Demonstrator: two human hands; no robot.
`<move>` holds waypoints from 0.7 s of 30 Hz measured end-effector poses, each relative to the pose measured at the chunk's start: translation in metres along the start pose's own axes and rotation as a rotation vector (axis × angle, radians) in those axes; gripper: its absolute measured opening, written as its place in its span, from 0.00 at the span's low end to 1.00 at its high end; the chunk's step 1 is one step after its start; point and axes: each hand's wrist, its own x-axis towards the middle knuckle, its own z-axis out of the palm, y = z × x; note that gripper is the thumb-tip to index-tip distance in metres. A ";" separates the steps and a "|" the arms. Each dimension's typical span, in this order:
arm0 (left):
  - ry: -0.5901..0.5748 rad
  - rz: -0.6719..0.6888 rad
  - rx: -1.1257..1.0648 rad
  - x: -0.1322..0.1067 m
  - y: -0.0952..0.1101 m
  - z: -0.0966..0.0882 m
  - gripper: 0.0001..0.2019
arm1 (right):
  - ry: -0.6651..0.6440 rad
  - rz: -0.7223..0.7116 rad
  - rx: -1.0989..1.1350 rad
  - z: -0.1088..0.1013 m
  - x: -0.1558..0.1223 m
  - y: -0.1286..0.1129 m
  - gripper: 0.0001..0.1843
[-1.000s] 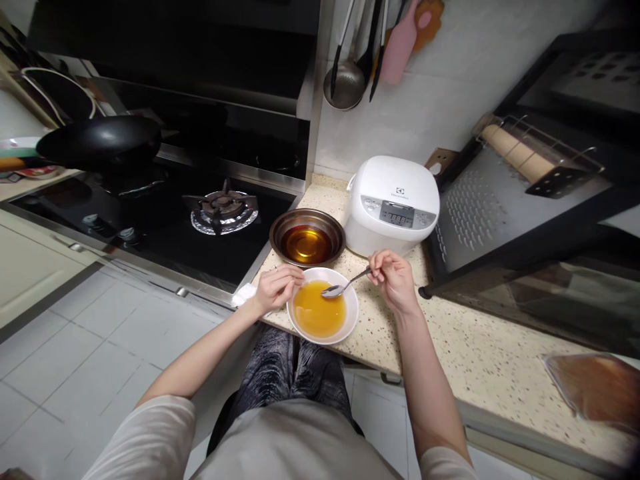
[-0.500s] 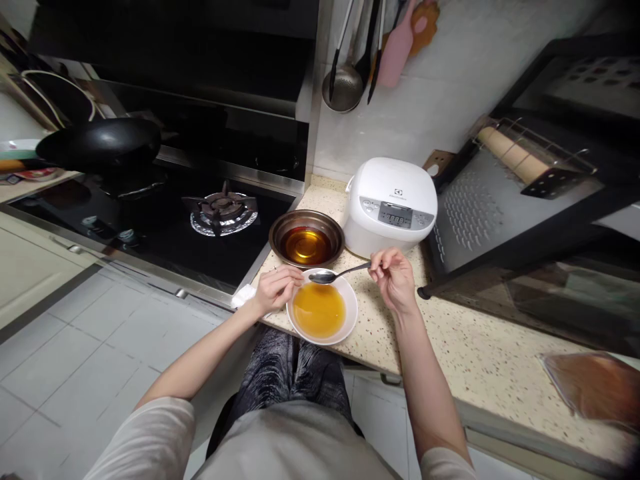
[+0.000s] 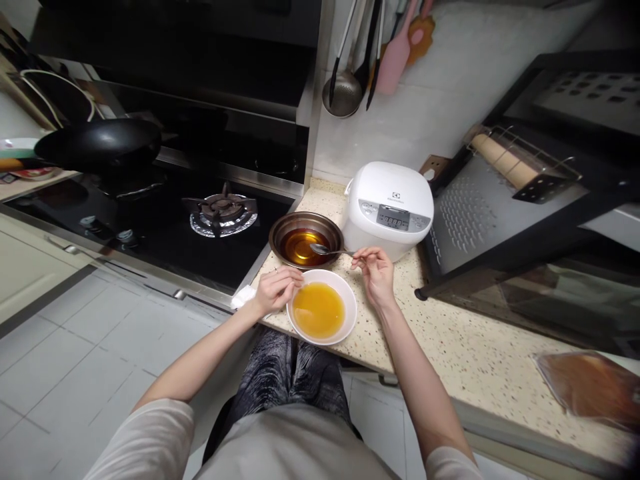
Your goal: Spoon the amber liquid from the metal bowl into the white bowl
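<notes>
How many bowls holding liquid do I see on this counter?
2: the white bowl in front, the left hand at its rim, and the metal bowl behind it, beside the rice cooker, which may hide more.

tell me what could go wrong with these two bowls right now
The white bowl sits by the front edge of the counter, so a knock might spill its yellow liquid.

The right hand holds the spoon by its handle end; it could tip and drip, or catch the metal bowl's rim.
</notes>
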 end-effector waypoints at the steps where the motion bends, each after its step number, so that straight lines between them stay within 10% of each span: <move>1: 0.000 0.000 0.001 0.000 0.000 0.000 0.12 | 0.000 0.016 -0.011 0.001 0.000 0.004 0.17; 21: -0.008 -0.001 0.008 -0.003 -0.003 0.001 0.11 | -0.224 0.008 -0.187 0.003 0.003 0.035 0.17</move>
